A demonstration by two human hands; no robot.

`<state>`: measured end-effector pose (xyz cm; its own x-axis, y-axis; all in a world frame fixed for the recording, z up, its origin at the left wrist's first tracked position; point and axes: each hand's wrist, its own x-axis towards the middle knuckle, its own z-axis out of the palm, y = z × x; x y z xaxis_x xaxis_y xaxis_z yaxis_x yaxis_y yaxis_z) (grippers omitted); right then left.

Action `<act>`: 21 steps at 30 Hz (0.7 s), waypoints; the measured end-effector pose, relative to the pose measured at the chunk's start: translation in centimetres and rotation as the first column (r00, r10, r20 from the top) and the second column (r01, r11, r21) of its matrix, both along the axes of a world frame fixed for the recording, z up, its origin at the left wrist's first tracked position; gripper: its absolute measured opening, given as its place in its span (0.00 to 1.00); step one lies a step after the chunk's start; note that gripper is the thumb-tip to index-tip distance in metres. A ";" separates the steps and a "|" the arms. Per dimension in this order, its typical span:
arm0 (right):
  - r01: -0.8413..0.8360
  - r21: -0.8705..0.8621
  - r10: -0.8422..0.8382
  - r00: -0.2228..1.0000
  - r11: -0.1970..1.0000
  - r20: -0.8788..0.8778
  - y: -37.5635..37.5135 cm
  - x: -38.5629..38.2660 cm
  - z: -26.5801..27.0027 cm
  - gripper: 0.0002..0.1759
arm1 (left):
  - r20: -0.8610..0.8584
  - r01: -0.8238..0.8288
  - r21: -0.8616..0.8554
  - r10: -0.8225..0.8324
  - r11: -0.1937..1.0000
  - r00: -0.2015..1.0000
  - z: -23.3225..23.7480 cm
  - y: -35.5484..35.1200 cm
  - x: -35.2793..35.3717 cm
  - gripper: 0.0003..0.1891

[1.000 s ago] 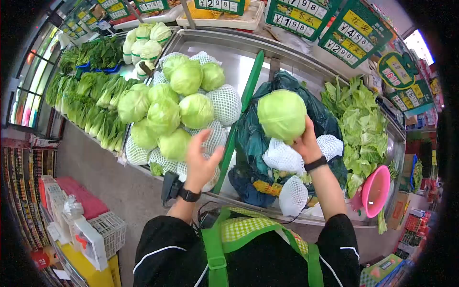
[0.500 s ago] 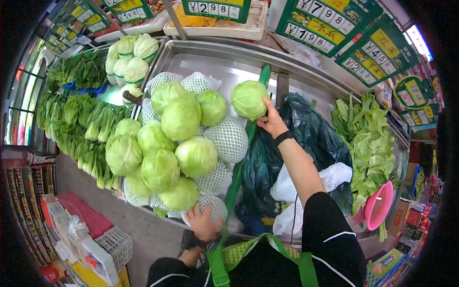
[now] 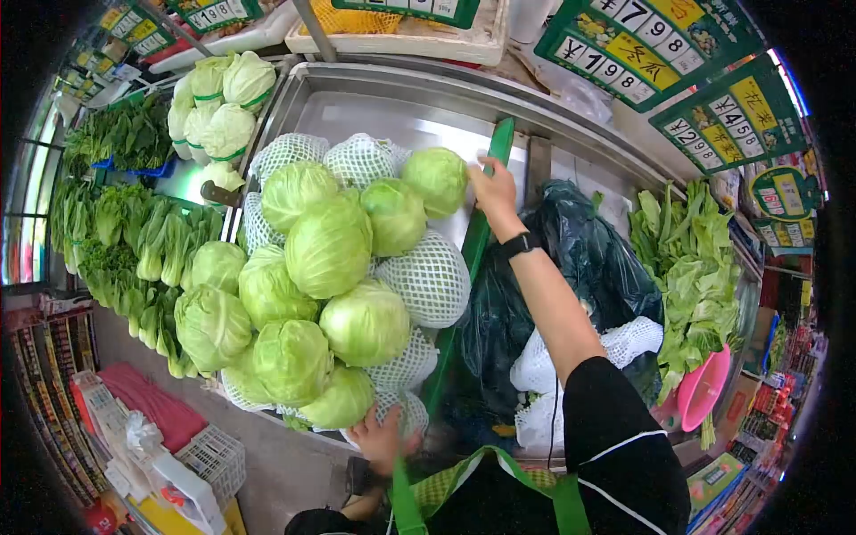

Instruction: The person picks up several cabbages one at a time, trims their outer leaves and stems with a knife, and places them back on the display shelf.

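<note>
A green cabbage sits at the upper right of a cabbage pile, on foam-netted heads. Just right of it is my right hand, wearing a black wristband, its fingers stretched out and their tips close by the cabbage's right edge. At the pile's near side, my left hand rests with spread fingers against a foam-netted head beside the lowest bare cabbage. More white foam nets wrap the heads under the pile.
A green divider strip separates the cabbages from dark plastic bags. Leafy lettuce and a pink basket lie to the right. Bundled greens and tied cabbages fill the left side. Price signs hang above.
My right hand has moved the cabbage left from above the divider onto the pile and let go of it. My left hand stays at the pile's near edge.
</note>
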<state>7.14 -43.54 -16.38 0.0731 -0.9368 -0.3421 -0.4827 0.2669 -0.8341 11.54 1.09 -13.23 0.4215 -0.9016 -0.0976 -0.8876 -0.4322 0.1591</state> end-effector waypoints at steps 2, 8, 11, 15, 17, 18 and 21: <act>-0.002 -0.213 -0.017 0.996 0.977 -0.086 0.0 1.4 1.0 0.29 | 0.009 0.000 -0.016 0.001 1.000 1.000 0.0 0.1 -0.1 0.32; -0.333 -0.159 0.313 0.939 0.929 -0.138 -3.2 1.0 -3.0 0.33 | -0.049 -0.032 0.078 0.036 0.996 0.998 0.9 -0.1 0.0 0.31; -0.322 0.108 0.336 0.928 0.941 -0.161 -5.4 -0.4 -3.0 0.29 | -0.042 -0.020 0.116 0.025 0.993 0.999 1.3 -0.7 -0.1 0.30; -0.260 0.137 0.284 0.935 0.956 -0.212 -3.3 0.6 0.3 0.27 | -0.020 -0.024 0.084 0.026 0.996 0.999 1.0 -0.5 -0.2 0.30; -0.351 -0.020 0.342 0.923 0.936 -0.177 -3.5 0.8 -1.7 0.27 | -0.008 -0.008 0.052 0.008 0.999 1.000 1.0 -0.7 -0.2 0.30; -0.430 -0.181 0.406 0.900 0.884 -0.157 -3.7 0.8 -3.0 0.28 | 0.006 -0.017 0.050 0.017 0.999 1.000 1.1 -0.9 -0.4 0.30; -0.465 -0.111 0.465 0.885 0.878 -0.021 -2.0 2.1 -4.9 0.29 | 0.006 -0.014 0.055 0.013 0.998 1.000 1.1 -1.0 -0.5 0.30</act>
<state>9.20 -45.52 -21.26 0.5115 -0.8260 -0.2370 -0.5232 -0.0806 -0.8484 11.04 0.10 -12.15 0.4342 -0.8892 -0.1443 -0.8825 -0.4520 0.1297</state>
